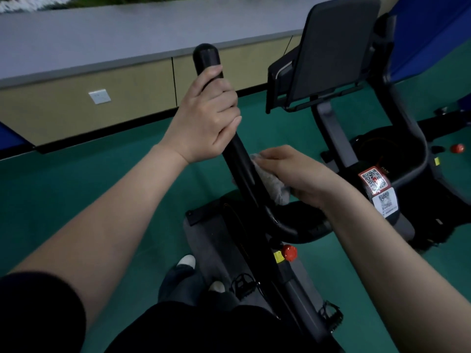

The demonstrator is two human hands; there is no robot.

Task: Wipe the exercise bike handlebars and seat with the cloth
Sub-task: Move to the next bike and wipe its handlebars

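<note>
A black handlebar (pixel 239 159) of the exercise bike rises toward the middle of the view, ending in a rounded tip. My left hand (pixel 206 118) grips the bar just below that tip, fingers wrapped round it. Lower down, my right hand (pixel 295 174) holds a grey cloth (pixel 272 182) and presses it against the right side of the bar, above the bend. The bike's seat is not in view.
A second bike with a black console panel (pixel 331 54) stands to the right, with QR stickers (pixel 377 182) on its frame. A red knob (pixel 289 252) sits below the handlebar. Pedals (pixel 243 282) and my shoes are on the green floor. A low cabinet wall (pixel 102 103) runs behind.
</note>
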